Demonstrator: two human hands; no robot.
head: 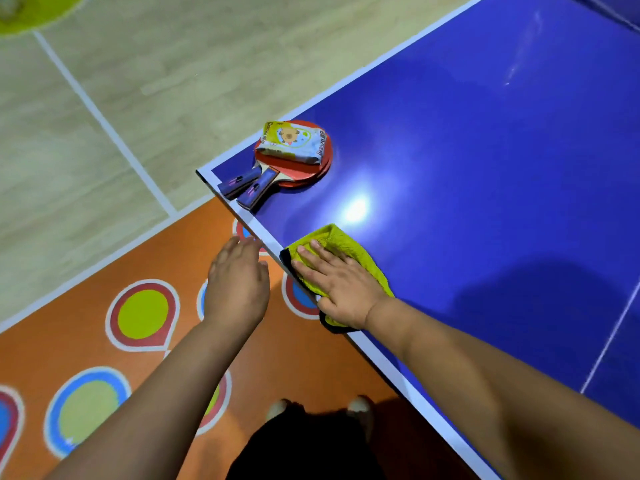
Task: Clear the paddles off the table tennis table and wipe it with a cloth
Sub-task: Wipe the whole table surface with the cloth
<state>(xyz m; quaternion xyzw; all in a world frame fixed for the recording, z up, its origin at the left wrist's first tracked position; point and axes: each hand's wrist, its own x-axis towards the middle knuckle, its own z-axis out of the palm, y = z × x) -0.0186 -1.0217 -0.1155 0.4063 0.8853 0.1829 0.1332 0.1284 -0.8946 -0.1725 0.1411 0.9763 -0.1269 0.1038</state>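
Here right hand lies flat, fingers spread toward 11 o'clock, pressing yellow cloth on table edge; left hand hovers open, empty, at 9 o'clock.

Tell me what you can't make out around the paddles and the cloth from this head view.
- Paddles: stacked, and the tissue pack covers the blades; the lower blade is mostly hidden.
- Pack print: too small to read.
- Yellow cloth: the right hand lies flat on it, hiding its middle and the table beneath.
- Table: far end and right side cut off by the frame.
- Left hand: palm faces down, unseen.
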